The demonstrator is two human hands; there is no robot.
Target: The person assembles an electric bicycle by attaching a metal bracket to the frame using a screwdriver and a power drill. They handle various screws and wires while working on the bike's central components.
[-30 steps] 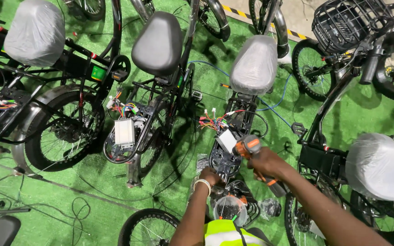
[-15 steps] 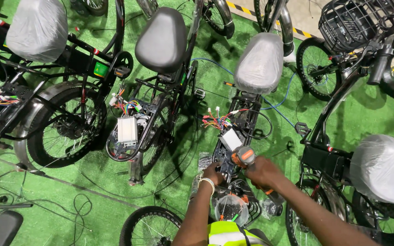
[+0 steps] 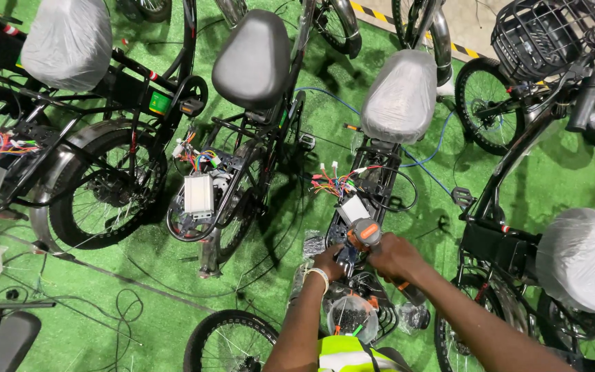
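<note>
Right hand [image 3: 395,256] grip still closed on orange-grey power driver [image 3: 366,233], left hand [image 3: 329,262] now steadying bike rear rack [image 3: 350,227], grip unclear

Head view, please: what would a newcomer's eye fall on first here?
Probably the row of bicycles on green turf, several saddles wrapped in plastic, like the middle one. Bottom centre, the right hand grips an orange-and-grey power tool over the bike's rear rack, beside the left hand and loose coloured wires.

My right hand [image 3: 395,255] hides the driver [image 3: 366,233] grip; its tip is hidden too, and the basket [image 3: 552,34] is cut off.
</note>
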